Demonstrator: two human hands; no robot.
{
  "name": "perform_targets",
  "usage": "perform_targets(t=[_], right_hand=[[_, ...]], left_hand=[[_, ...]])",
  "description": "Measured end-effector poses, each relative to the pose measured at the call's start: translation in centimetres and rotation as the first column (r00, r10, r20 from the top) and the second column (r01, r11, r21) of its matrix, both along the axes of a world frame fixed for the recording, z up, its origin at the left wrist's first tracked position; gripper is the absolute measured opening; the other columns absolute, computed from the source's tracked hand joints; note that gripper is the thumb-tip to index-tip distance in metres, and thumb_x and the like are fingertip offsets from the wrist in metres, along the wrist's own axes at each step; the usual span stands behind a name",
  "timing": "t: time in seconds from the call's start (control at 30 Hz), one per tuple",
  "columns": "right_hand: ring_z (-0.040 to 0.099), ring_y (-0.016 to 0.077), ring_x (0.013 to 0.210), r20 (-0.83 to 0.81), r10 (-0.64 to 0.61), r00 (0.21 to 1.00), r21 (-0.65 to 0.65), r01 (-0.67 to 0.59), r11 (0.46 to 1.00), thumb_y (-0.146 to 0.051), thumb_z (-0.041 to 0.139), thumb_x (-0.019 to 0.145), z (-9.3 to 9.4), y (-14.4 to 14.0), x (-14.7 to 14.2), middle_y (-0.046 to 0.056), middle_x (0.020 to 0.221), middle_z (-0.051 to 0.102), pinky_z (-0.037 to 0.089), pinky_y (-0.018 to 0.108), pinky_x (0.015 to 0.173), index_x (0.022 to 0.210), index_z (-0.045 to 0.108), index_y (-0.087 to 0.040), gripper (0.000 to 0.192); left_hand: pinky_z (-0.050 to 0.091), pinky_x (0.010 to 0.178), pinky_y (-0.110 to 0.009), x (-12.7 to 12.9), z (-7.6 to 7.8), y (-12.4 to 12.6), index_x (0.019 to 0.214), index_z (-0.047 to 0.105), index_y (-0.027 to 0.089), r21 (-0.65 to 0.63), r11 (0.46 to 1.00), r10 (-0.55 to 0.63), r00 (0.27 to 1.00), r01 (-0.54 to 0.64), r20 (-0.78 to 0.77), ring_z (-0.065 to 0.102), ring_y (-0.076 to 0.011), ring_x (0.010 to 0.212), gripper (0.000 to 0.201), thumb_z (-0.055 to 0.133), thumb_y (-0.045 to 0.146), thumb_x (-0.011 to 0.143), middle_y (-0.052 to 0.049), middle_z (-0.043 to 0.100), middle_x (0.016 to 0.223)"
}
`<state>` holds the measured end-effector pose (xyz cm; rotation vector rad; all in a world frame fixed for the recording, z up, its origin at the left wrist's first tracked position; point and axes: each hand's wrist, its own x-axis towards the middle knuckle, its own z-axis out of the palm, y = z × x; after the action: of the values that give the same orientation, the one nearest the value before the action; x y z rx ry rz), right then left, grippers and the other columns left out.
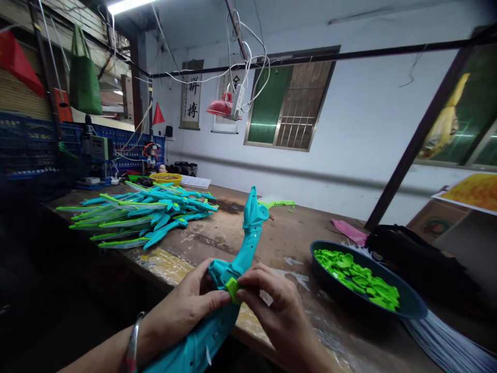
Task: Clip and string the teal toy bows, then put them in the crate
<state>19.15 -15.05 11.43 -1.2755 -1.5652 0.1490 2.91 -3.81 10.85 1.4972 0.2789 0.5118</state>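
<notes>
A long curved turquoise plastic piece, shaped like a toy bow [252,241], slants from my lap up over the table's front edge. My left hand [190,298] is wrapped round its middle, the thumb lying near a small bright green plastic part [232,289]. Fingertips of my right hand [275,305] pinch this green part against the turquoise body. Whether the part is seated in the body or only touching it, I cannot tell. The lower end of the bow runs out of view at the bottom.
A dark bowl [415,310] of green parts stands at the right, with a bundle of thin white strips [446,336] beside it. Turquoise and green pieces [155,210] are piled at the left. Behind them sits a yellow basin [166,179]. A red lamp [220,107] hangs overhead.
</notes>
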Motion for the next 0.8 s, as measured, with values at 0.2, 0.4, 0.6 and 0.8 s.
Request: perform_targets(t=[0.2, 0.4, 0.6, 0.8], right_hand=[[0.063, 0.0138, 0.070, 0.009, 0.011, 1.000, 0.067, -0.012, 0.998, -0.015, 0.063, 0.092, 0.7, -0.1, -0.3, 0.002, 0.081, 0.065, 0.048, 0.022, 0.063, 0.086, 0.069, -0.020, 0.010], [0.063, 0.0121, 0.069, 0.014, 0.000, 1.000, 0.079, -0.001, 0.997, -0.013, 0.063, 0.092, 1.0, -0.5, -0.5, 0.001, 0.080, 0.064, 0.047, 0.020, 0.063, 0.087, 0.071, -0.019, 0.011], [0.062, 0.0114, 0.071, 0.054, -0.024, 0.998, 0.098, 0.019, 0.995, -0.013, 0.064, 0.092, 0.8, -0.7, -0.7, 0.000, 0.080, 0.062, 0.047, 0.020, 0.064, 0.088, 0.070, -0.021, 0.011], [0.060, 0.0150, 0.081, -0.041, -0.165, 0.985, 0.128, 0.169, 0.977, -0.015, 0.069, 0.084, -0.6, -0.7, -1.0, 0.002, 0.101, 0.057, 0.051, 0.023, 0.065, 0.107, 0.061, -0.024, 0.026]], left_hand=[[0.046, 0.098, -0.034, -0.5, 1.1, -0.6, 0.114, 0.063, 0.025, 0.056, 0.998, 0.002, 0.999, 0.000, -0.035, 0.062, -0.0253, 0.114, 0.034, 0.075, 0.034, 0.083, -0.004, 0.072, 0.113], [0.043, 0.103, -0.034, -0.8, 1.3, -1.0, 0.118, 0.059, 0.024, 0.117, 0.993, 0.009, 1.000, -0.006, -0.025, 0.059, -0.0231, 0.118, 0.033, 0.070, 0.034, 0.088, -0.004, 0.069, 0.120], [0.043, 0.100, -0.034, -0.6, 1.2, -1.4, 0.115, 0.058, 0.024, 0.184, 0.983, 0.016, 0.999, -0.007, -0.048, 0.057, -0.0232, 0.116, 0.030, 0.067, 0.039, 0.090, -0.003, 0.068, 0.115], [0.048, 0.083, -0.030, -0.7, 1.8, -2.7, 0.113, 0.056, 0.021, 0.257, 0.955, 0.172, 0.983, -0.149, -0.068, 0.063, -0.0211, 0.094, 0.039, 0.062, 0.052, 0.090, -0.003, 0.069, 0.101]])
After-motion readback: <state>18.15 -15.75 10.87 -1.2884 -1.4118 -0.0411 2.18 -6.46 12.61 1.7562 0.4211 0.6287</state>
